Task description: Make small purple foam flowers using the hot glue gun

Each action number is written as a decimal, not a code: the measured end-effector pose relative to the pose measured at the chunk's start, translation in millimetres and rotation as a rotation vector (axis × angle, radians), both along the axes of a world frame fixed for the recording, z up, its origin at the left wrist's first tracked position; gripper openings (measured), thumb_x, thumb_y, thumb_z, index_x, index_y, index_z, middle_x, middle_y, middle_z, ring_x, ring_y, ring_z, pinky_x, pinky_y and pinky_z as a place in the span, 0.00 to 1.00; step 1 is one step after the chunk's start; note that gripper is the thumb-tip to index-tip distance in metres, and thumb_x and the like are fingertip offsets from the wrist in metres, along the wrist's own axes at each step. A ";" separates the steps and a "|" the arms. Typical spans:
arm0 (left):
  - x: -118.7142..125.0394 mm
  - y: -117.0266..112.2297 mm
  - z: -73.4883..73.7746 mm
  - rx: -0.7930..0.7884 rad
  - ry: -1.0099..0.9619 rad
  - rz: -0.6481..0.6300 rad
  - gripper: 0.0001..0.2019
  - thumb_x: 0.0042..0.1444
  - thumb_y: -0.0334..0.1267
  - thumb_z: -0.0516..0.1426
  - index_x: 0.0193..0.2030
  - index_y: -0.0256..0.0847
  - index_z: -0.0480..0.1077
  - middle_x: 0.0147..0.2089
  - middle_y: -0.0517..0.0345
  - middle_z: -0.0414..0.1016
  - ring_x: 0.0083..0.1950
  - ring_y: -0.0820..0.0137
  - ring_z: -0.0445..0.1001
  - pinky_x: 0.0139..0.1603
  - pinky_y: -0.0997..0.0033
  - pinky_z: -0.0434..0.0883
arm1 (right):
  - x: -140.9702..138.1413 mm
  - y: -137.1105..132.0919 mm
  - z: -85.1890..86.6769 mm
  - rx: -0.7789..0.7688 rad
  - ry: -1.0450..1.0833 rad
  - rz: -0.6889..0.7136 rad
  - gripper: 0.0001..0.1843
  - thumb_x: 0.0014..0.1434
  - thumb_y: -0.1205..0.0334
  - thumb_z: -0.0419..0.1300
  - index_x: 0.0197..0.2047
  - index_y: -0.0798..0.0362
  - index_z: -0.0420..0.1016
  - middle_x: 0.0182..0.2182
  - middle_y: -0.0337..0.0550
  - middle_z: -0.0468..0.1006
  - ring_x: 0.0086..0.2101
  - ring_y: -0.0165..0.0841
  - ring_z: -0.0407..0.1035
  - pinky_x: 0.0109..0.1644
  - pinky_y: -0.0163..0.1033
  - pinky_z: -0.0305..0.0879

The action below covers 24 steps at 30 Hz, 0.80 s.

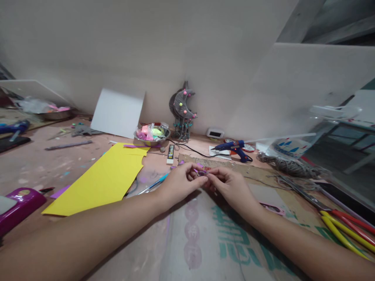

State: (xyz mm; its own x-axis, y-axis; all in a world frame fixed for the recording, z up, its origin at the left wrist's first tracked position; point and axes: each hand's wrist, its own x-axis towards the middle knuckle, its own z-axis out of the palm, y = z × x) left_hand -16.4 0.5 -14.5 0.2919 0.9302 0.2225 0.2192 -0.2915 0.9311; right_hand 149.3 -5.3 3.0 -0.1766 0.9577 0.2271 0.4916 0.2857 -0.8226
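My left hand (182, 181) and my right hand (231, 186) meet over the cardboard sheet (205, 242). Their fingertips pinch a small purple piece (202, 173) between them; the fingers cover most of it, and whether it is paper I cannot make out. Purple scraps (177, 164) lie just beyond my left fingers. A blue pen (154, 183) rests beside my left wrist, next to the yellow paper sheet (102, 179). Close to my right wrist lies a pink-framed small object (272, 208).
Behind are a bowl of bagged coloured clay (152, 134), a grey yarn-wrapped moon ornament (184, 107) and a blue glue gun (234, 147) with a cord. Grey yarn (290, 166), scissors (340, 214) and a phone (348, 201) lie right. A magenta tool (23, 207) sits left.
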 end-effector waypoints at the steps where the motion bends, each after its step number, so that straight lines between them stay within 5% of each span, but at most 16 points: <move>1: 0.3 -0.1 0.0 -0.003 0.009 0.006 0.16 0.50 0.44 0.57 0.43 0.37 0.68 0.31 0.59 0.71 0.32 0.72 0.70 0.31 0.74 0.66 | 0.1 0.4 -0.9 0.028 -0.021 -0.002 0.12 0.54 0.56 0.56 0.31 0.55 0.75 0.21 0.40 0.76 0.19 0.29 0.67 0.22 0.32 0.63; 12: -0.5 -3.8 2.8 0.064 0.092 0.002 0.14 0.52 0.46 0.55 0.41 0.39 0.69 0.34 0.58 0.73 0.34 0.70 0.71 0.33 0.73 0.66 | 2.4 1.6 -4.3 0.218 -0.170 0.040 0.09 0.55 0.62 0.55 0.35 0.52 0.77 0.31 0.41 0.81 0.30 0.34 0.75 0.35 0.37 0.70; 24: -1.7 -5.6 6.5 0.110 0.078 -0.021 0.09 0.56 0.39 0.51 0.39 0.39 0.69 0.34 0.59 0.74 0.36 0.71 0.72 0.36 0.74 0.67 | 2.6 1.1 -3.7 0.262 -0.205 0.054 0.09 0.56 0.62 0.56 0.36 0.52 0.77 0.31 0.40 0.82 0.30 0.33 0.75 0.35 0.36 0.71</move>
State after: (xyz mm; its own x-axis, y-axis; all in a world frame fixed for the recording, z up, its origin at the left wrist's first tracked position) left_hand -18.1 -5.1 -8.0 0.3314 0.8951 0.2984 0.2827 -0.3960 0.8737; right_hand 151.9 -4.2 -0.8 -0.2928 0.8597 0.4186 0.6181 0.5042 -0.6032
